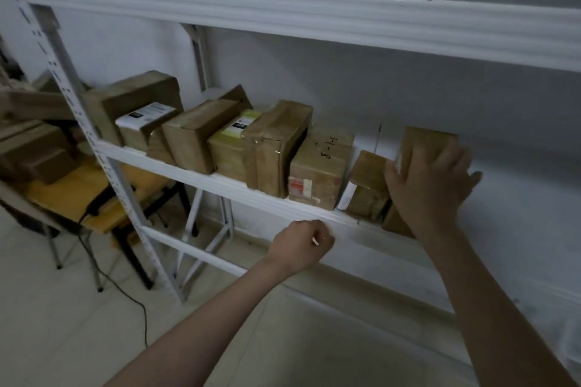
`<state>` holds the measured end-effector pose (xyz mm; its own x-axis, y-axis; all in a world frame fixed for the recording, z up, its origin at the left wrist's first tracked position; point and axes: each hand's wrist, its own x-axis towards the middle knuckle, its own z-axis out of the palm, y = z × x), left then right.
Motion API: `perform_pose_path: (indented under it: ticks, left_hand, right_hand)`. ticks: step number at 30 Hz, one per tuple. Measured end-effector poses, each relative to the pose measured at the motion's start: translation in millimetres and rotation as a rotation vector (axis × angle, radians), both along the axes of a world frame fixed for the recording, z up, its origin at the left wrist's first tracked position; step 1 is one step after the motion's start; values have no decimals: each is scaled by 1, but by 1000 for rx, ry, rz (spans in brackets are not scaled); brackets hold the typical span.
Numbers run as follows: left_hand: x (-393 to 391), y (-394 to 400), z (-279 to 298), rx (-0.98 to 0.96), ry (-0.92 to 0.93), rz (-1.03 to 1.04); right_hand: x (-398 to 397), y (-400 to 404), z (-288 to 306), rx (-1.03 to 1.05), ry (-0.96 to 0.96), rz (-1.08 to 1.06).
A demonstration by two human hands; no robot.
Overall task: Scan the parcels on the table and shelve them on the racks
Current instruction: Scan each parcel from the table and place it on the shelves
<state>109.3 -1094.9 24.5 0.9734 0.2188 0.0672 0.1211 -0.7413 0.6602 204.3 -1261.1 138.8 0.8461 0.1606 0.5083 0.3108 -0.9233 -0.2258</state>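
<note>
From the head camera, the right hand [429, 181] wraps its fingers over a brown taped cardboard parcel [421, 141] standing at the right end of the row on the white metal rack shelf [220, 181]. The left hand [300, 245], curled, seems to pinch something small and white. Best to slide the parcel flush against its neighbour, well behind the shelf's front edge. I count about eight parcels shelved.

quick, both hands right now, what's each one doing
Left hand: curled into a fist at the shelf's front edge; something small and pale shows between its fingers.
Right hand: grips the brown parcel at the row's right end.
</note>
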Motion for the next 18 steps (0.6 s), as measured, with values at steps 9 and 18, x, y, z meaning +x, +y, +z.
perform_pose_path:
  ticks: [9, 18]
  left_hand:
    - [-151, 146, -54, 269, 206, 194]
    - [-403, 316, -124, 328, 652, 403]
  right_hand:
    - [-148, 137, -116, -192, 232, 604]
    - [-299, 337, -205, -662, 804, 884]
